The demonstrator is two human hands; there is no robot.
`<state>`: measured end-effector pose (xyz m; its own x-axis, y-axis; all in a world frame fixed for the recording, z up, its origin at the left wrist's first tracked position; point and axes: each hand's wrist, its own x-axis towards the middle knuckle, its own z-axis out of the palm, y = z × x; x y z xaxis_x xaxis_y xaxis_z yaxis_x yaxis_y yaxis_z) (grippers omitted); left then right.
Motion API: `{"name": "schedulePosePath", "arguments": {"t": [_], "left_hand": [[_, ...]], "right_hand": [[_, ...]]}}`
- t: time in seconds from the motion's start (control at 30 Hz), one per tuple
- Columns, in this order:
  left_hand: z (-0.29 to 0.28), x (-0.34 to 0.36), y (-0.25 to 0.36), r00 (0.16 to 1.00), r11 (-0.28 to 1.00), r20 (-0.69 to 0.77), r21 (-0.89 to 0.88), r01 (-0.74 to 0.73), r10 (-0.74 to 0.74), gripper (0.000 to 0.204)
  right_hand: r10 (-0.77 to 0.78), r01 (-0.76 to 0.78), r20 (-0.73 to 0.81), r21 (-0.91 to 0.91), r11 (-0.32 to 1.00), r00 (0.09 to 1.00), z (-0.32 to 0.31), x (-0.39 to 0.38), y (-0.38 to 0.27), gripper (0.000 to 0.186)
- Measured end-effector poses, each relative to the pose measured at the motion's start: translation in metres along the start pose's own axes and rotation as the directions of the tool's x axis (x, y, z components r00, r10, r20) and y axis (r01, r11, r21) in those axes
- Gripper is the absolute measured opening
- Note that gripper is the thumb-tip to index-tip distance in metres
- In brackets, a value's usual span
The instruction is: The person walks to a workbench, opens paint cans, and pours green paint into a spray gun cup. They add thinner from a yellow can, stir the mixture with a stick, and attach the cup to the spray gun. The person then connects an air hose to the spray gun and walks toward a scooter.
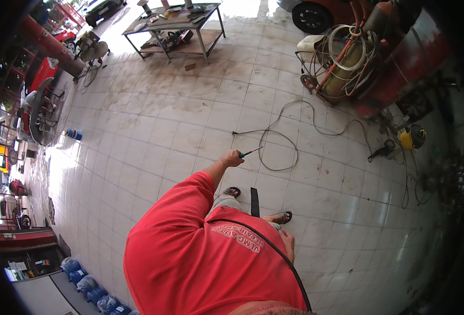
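Observation:
My left hand (233, 158) is closed around a screwdriver (244, 155) with a teal handle and thin metal shaft, held out over the tiled floor. My right hand (287, 244) hangs beside my red shirt (184, 252), partly hidden by it, so its grip is unclear. A black cord lies across my shirt. Below my left hand are my sandaled feet (280, 217) and a flat black strip (254, 202) between them. A looped black cable (297, 157) lies on the floor just past the screwdriver.
A metal table (207, 37) stands ahead, with a hose-laden cylinder cart (337, 68) at the upper right. A yellow vacuum (413, 137) sits at the right. A can (74, 134), bumper parts (37, 110) and blue water jugs (96, 294) are at the left, cars beyond.

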<state>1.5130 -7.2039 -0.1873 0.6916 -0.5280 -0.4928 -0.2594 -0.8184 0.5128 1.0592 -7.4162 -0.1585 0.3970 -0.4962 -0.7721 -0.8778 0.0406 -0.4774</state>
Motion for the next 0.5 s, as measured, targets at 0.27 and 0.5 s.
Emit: {"name": "schedulePosePath", "arguments": {"t": [0.27,0.5], "left_hand": [[0.130,0.020,0.106,0.932,0.944,0.245,-0.126,0.305,-0.268,0.038],[0.205,-0.010,0.221,0.667,0.866,0.651,-0.030,0.499,-0.362,0.036]], "right_hand": [[0.116,-0.080,-0.086,0.349,0.934,0.990,-0.145,0.059,0.097,0.046],[0.228,-0.110,-0.173,0.512,0.852,0.958,-0.314,0.071,0.214,0.054]]}}
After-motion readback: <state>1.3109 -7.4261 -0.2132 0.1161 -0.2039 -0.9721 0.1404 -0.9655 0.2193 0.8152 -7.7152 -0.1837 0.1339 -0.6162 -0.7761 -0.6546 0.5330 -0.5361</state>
